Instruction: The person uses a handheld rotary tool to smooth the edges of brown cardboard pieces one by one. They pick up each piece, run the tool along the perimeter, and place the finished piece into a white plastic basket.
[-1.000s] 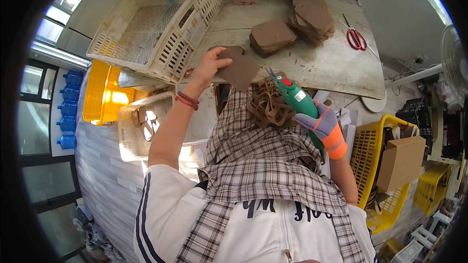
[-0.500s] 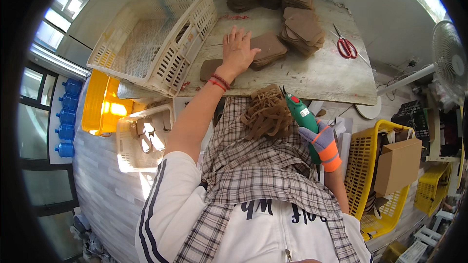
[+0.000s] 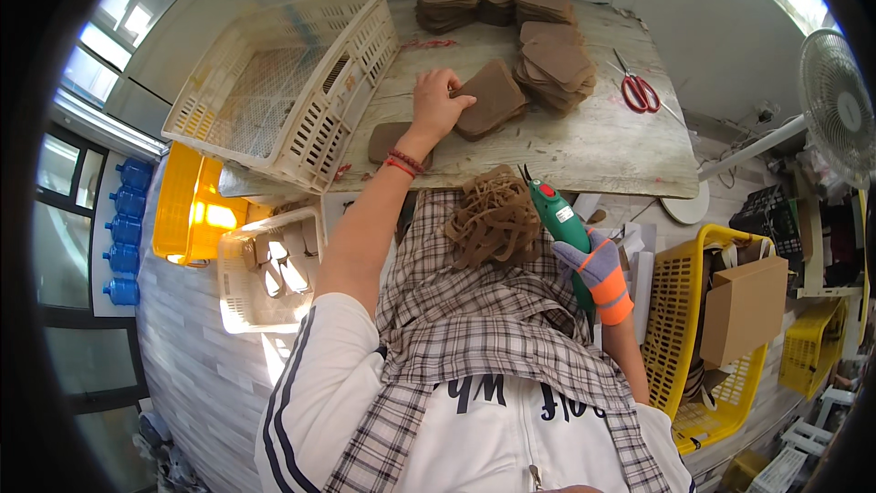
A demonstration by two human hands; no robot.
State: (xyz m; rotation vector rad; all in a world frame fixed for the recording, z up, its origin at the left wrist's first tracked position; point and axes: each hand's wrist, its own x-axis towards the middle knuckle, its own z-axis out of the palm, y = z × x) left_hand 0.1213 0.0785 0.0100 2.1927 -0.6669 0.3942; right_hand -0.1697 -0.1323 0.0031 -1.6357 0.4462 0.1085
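My left hand [image 3: 436, 108], bare with red bracelets, is at the left edge of a stack of flat brown pieces [image 3: 493, 99]. Its fingers are curled, and thumb and fingers pinch the corner of a brown piece there. Another flat brown piece [image 3: 388, 141] lies partly under my left wrist. In my right hand [image 3: 593, 267], gloved in purple and orange, are green electric scissors [image 3: 557, 210], blades pointing up toward the table edge. A tangled heap of brown offcut strips [image 3: 495, 217] rests on my plaid apron [image 3: 456, 310] beside the tool.
On the table [image 3: 630, 160] are more brown stacks [image 3: 554, 68] and red-handled scissors [image 3: 639, 93]. A white crate [image 3: 351, 82] stands at the left. Below are a smaller white basket [image 3: 239, 278], a yellow basket [image 3: 671, 329] with a cardboard box [image 3: 744, 310], and a fan [image 3: 835, 96] at right.
My left hand has gone from spread flat over the table to curled fingers at the stack's edge. The top of that stack now sits at a different angle. My right hand has barely moved.
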